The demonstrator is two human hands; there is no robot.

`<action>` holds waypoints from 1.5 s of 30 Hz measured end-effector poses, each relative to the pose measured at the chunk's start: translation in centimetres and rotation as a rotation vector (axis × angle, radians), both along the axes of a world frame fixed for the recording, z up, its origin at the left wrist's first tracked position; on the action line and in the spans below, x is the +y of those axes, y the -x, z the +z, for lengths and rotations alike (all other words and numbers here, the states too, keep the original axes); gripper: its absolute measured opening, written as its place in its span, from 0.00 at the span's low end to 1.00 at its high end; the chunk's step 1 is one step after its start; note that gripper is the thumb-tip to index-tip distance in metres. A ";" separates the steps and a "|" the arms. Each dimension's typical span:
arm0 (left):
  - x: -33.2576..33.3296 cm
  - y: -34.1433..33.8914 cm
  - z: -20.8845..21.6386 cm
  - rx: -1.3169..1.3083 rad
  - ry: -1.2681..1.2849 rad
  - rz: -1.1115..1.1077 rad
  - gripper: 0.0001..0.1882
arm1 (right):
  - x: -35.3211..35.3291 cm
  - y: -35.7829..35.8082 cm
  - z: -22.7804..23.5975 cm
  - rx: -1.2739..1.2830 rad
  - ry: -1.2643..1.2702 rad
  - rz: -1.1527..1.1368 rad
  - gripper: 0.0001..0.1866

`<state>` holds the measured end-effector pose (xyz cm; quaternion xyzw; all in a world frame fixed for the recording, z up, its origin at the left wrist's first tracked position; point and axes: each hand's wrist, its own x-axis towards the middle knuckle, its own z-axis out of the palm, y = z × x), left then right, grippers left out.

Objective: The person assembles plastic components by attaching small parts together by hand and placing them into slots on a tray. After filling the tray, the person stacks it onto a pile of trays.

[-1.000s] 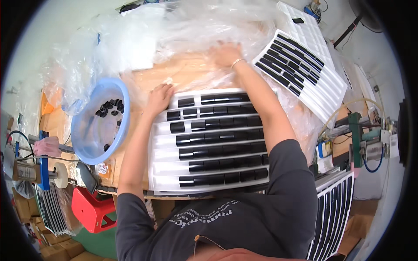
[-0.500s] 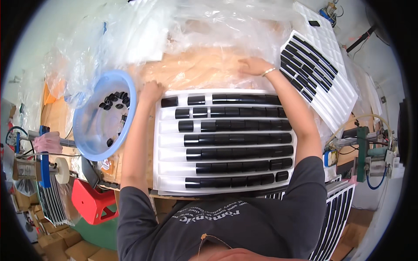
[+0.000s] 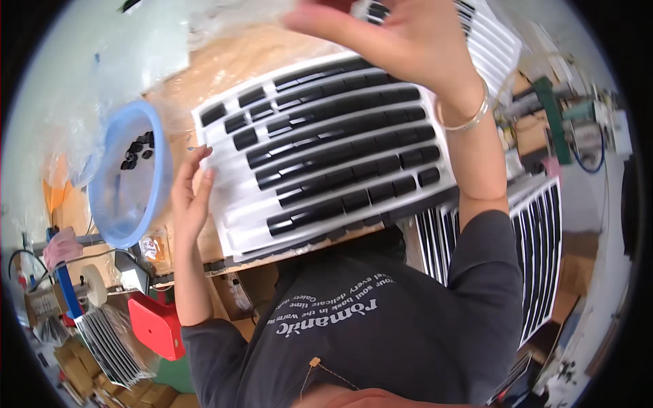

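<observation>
In front of me on the table lies a white ridged tray (image 3: pixel 235 204), its several rows filled mostly with glossy black rectangular pieces (image 3: pixel 340 149). Bare white channel shows at the rows' left ends. My left hand (image 3: pixel 190 197) is at the tray's left edge, thumb and fingers apart, holding nothing visible; whether it touches the rim I cannot tell. My right hand (image 3: pixel 415 51), with a bracelet on the wrist, is raised close to the camera over the tray's far right corner. Its thumb stretches out to the left; the other fingertips are blurred or cut off.
A blue basin (image 3: pixel 163 170) with some black pieces stands left of the tray. Clear plastic sheeting (image 3: pixel 149 54) covers the far left. Another white tray (image 3: pixel 493 51) lies far right. Filled trays (image 3: pixel 541 251) stand low at my right; a red stool (image 3: pixel 153 326) is low left.
My right hand has risen from the far table toward the camera. My left hand has opened and moved nearer along the tray's left side. The view has shifted and the tray appears tilted.
</observation>
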<state>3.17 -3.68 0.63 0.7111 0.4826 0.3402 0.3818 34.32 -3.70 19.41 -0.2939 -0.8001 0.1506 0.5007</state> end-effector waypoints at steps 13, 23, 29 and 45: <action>-3.4 -0.8 -0.6 0.020 0.010 -0.056 0.17 | -9.3 -0.3 0.8 0.187 0.605 -0.019 0.20; -5.5 1.5 3.4 0.057 -0.209 0.081 0.17 | -12.9 -3.3 -1.0 0.152 -0.110 -0.126 0.19; -8.2 4.4 -3.9 0.378 0.047 0.326 0.12 | -13.4 -9.7 -12.6 -0.130 0.468 -1.032 0.17; -8.2 4.4 -6.8 0.342 0.172 0.501 0.10 | -14.7 -13.4 -21.5 -0.403 0.885 -1.052 0.27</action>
